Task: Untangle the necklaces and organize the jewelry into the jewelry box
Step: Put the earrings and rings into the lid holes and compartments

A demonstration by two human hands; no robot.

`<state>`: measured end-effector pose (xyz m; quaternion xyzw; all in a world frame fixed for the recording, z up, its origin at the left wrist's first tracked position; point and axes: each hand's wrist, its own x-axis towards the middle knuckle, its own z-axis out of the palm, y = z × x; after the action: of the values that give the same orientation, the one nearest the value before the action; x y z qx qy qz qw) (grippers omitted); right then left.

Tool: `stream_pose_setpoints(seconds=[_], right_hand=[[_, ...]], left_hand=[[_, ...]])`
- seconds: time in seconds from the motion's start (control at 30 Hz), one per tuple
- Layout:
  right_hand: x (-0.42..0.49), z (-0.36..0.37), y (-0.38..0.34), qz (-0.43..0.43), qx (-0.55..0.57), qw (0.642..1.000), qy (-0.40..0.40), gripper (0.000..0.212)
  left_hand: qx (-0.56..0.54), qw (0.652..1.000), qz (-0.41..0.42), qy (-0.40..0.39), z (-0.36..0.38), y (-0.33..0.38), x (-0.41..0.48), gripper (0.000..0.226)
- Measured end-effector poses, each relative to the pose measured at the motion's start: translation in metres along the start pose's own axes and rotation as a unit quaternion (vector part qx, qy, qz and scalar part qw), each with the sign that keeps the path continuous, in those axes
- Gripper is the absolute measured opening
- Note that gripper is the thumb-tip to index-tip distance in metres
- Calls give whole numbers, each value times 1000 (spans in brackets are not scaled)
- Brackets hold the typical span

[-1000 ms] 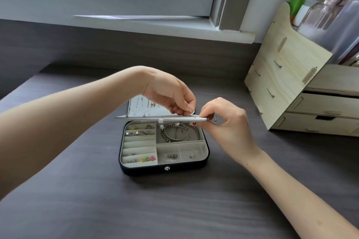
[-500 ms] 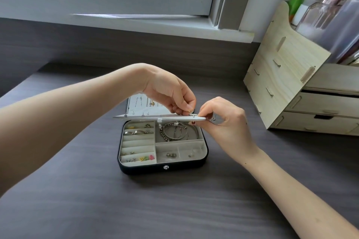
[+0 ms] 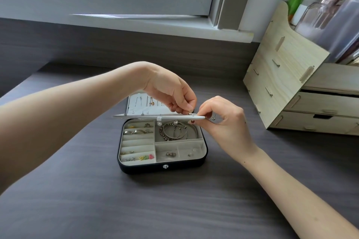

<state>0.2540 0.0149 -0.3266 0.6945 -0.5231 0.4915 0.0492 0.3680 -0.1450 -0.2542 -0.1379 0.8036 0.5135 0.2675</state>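
A black jewelry box (image 3: 163, 168) lies open on the dark desk, its grey compartments holding rings (image 3: 137, 131), bracelets (image 3: 175, 132) and small earrings (image 3: 146, 157). A white divider panel (image 3: 155, 116) is held level over the back of the box. My right hand (image 3: 221, 122) pinches the panel's right end. My left hand (image 3: 171, 91) reaches from above and pinches a tiny gold earring (image 3: 190, 111) at the panel's right part. Thin necklaces (image 3: 150, 101) hang inside the raised lid behind the panel.
A light wooden drawer organizer (image 3: 287, 75) stands at the right, with bottles on top. A small metal piece (image 3: 213, 118) lies on the desk (image 3: 97, 200) just right of the box. A window sill (image 3: 155, 23) runs along the back wall.
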Motion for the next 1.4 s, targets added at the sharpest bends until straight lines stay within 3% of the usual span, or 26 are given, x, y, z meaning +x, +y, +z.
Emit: stream_pose_setpoints(seconds=[0.4,0.63,1.1,1.4], right_hand=[[0,0,1,4,-6,1000,-5,17],[0,0,1,9,-2,1000,-5,18],[0,1,2,10,7,1000,3,19],[0,0,0,6,-2,1000,-4,17]], left_hand=[[14,1000,-5,3,-3,4,-1,23],[12,1000,2,7,-1,5,0,10],[0,1000,20,-7,-4,1,-1,21],[-20,999,27,-7,1,-1,-3,10]])
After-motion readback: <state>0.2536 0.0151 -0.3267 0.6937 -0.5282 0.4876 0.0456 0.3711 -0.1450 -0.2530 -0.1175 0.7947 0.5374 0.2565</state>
